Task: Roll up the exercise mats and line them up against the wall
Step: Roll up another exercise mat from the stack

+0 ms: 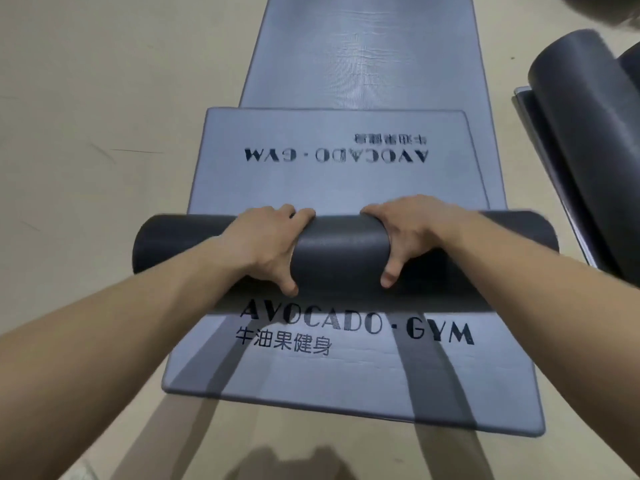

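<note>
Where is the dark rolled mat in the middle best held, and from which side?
Grip the rolled mat over its top, either side of its middle, coming from the near side, as the left hand and right hand do: it is a long round tube lying crosswise, so two spaced hands should keep it even.

matt dark foam roll point(343, 251), finely ribbed grey mat point(346, 372), smooth beige floor point(104, 98)

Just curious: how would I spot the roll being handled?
Find the grey mat printed AVOCADO GYM in the middle of the floor. A dark roll lies across it. Unlike the other roll at the right edge, the left hand and right hand grip it.
</note>
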A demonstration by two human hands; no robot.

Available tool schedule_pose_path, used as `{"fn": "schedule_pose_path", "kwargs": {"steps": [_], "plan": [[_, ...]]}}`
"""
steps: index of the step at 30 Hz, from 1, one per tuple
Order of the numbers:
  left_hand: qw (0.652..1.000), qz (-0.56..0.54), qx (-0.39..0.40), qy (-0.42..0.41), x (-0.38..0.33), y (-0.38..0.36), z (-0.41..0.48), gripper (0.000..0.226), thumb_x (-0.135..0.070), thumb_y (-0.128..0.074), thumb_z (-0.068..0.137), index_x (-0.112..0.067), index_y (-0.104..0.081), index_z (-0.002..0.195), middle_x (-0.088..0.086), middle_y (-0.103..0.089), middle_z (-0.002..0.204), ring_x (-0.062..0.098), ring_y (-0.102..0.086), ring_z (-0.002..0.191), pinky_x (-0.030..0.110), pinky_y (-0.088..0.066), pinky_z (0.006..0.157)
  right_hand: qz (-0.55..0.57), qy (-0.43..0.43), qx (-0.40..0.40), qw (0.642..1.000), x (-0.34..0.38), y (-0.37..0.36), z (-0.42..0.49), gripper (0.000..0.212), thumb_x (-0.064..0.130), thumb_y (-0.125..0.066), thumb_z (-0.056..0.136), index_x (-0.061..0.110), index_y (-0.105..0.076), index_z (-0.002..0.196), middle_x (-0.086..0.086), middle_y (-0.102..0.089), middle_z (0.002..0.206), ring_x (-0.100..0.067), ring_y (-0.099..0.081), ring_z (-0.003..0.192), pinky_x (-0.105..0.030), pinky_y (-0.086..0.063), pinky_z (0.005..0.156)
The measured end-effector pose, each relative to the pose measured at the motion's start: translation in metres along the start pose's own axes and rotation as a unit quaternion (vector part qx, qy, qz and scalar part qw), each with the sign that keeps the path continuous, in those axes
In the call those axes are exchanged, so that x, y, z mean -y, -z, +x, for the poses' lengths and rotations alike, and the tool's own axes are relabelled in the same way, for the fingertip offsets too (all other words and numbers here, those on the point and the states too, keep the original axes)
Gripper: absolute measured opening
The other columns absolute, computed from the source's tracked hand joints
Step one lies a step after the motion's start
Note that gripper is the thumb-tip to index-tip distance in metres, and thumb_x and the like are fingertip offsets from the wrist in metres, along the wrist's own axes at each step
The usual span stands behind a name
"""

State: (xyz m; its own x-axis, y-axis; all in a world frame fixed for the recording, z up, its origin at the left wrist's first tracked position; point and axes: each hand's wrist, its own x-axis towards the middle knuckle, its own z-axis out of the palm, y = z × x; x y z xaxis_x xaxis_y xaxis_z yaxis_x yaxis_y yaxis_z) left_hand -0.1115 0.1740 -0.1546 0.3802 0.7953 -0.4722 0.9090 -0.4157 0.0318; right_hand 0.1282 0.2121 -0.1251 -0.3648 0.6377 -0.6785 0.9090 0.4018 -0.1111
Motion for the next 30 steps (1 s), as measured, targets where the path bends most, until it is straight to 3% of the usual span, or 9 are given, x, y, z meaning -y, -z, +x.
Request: {"fn": "schedule_pose_path", "kwargs": {"steps": [3, 7, 11, 13, 19, 22, 25, 28, 30], "plan": [[0.995, -0.033, 0.095, -0.02, 0.006, 0.001, -0.009, 0.136, -0.075, -0.086, 0.044, -0.033, -0.019, 0.155, -0.002, -0.054, 0.134, 0.027, -0.059, 0.114, 0.042, -0.051, 0.097, 0.018, -0.011, -0.07, 0.997, 0.008, -0.049, -0.027, 0.14, 0.08, -0.083, 0.044, 0.031, -0.02, 0.159, 0.003, -0.041, 0.157, -0.025, -0.042, 0.141, -0.051, -0.031, 0.118], [0.991, -0.07, 0.114, 0.0, 0.009, 0.008, -0.004, 0.137, -0.074, -0.088, 0.046, -0.036, -0.017, 0.156, -0.003, -0.051, 0.142, 0.027, -0.055, 0.123, 0.044, -0.045, 0.105, -0.087, -0.04, -0.218, 0.971, 0.014, -0.108, -0.047, 0.149, 0.082, -0.08, 0.037, 0.02, -0.02, 0.159, -0.01, -0.036, 0.157, -0.035, -0.036, 0.142, -0.058, -0.027, 0.116], [0.994, 0.06, -0.077, 0.041, -0.017, -0.03, -0.036, 0.14, -0.082, -0.079, 0.05, -0.025, -0.01, 0.158, 0.007, -0.035, 0.157, 0.033, -0.038, 0.141, 0.055, -0.03, 0.116, -0.058, -0.013, -0.202, 0.978, 0.002, -0.071, -0.033, 0.141, 0.082, -0.077, 0.044, 0.027, -0.015, 0.159, -0.002, -0.035, 0.158, -0.028, -0.038, 0.143, -0.052, -0.029, 0.116], [0.993, 0.051, -0.099, 0.028, -0.011, -0.03, -0.033, 0.137, -0.081, -0.078, 0.051, -0.026, -0.012, 0.158, 0.006, -0.037, 0.156, 0.031, -0.04, 0.139, 0.053, -0.031, 0.116, -0.044, -0.018, -0.179, 0.983, -0.002, -0.062, -0.029, 0.144, 0.083, -0.077, 0.048, 0.029, -0.006, 0.161, -0.002, -0.027, 0.163, -0.028, -0.03, 0.148, -0.054, -0.023, 0.121], [0.999, 0.024, -0.031, 0.023, 0.007, 0.003, -0.005, 0.139, -0.083, -0.077, 0.051, -0.028, -0.009, 0.16, 0.002, -0.04, 0.156, 0.029, -0.045, 0.138, 0.052, -0.035, 0.115, -0.099, -0.052, -0.261, 0.959, 0.003, -0.079, -0.025, 0.139, 0.072, -0.085, 0.046, 0.026, -0.017, 0.157, -0.011, -0.039, 0.153, -0.035, -0.041, 0.136, -0.057, -0.032, 0.113], [0.995, 0.048, -0.073, 0.049, -0.001, -0.004, -0.012, 0.136, -0.086, -0.075, 0.052, -0.029, -0.012, 0.159, 0.004, -0.042, 0.154, 0.032, -0.048, 0.133, 0.054, -0.041, 0.109, -0.097, -0.025, -0.215, 0.971, -0.003, -0.043, -0.022, 0.126, 0.072, -0.08, 0.053, 0.031, -0.019, 0.155, -0.006, -0.047, 0.144, -0.032, -0.052, 0.124, -0.049, -0.044, 0.104], [0.999, -0.011, 0.007, 0.04, 0.004, 0.009, -0.012, 0.132, -0.086, -0.077, 0.048, -0.032, -0.021, 0.155, -0.001, -0.053, 0.14, 0.028, -0.057, 0.12, 0.045, -0.051, 0.097, -0.044, -0.002, -0.108, 0.993, -0.006, -0.019, -0.023, 0.128, 0.072, -0.084, 0.051, 0.035, -0.02, 0.156, 0.001, -0.052, 0.138, -0.027, -0.057, 0.119, -0.045, -0.051, 0.097], [0.993, -0.07, 0.094, 0.022, 0.01, 0.016, -0.007, 0.13, -0.079, -0.084, 0.046, -0.037, -0.026, 0.154, -0.006, -0.057, 0.137, 0.025, -0.058, 0.122, 0.043, -0.049, 0.101, -0.011, -0.003, -0.072, 0.997, -0.002, -0.024, -0.029, 0.133, 0.073, -0.086, 0.05, 0.035, -0.019, 0.158, 0.003, -0.05, 0.146, -0.024, -0.051, 0.131, -0.05, -0.043, 0.109], [0.983, -0.133, 0.126, 0.027, 0.015, 0.023, 0.002, 0.122, -0.071, -0.091, 0.047, -0.041, -0.032, 0.15, -0.008, -0.059, 0.134, 0.025, -0.057, 0.122, 0.044, -0.045, 0.106, -0.042, -0.02, -0.137, 0.989, 0.004, -0.041, -0.035, 0.137, 0.077, -0.083, 0.049, 0.033, -0.016, 0.159, 0.001, -0.04, 0.156, -0.025, -0.04, 0.142, -0.058, -0.026, 0.12]]}}
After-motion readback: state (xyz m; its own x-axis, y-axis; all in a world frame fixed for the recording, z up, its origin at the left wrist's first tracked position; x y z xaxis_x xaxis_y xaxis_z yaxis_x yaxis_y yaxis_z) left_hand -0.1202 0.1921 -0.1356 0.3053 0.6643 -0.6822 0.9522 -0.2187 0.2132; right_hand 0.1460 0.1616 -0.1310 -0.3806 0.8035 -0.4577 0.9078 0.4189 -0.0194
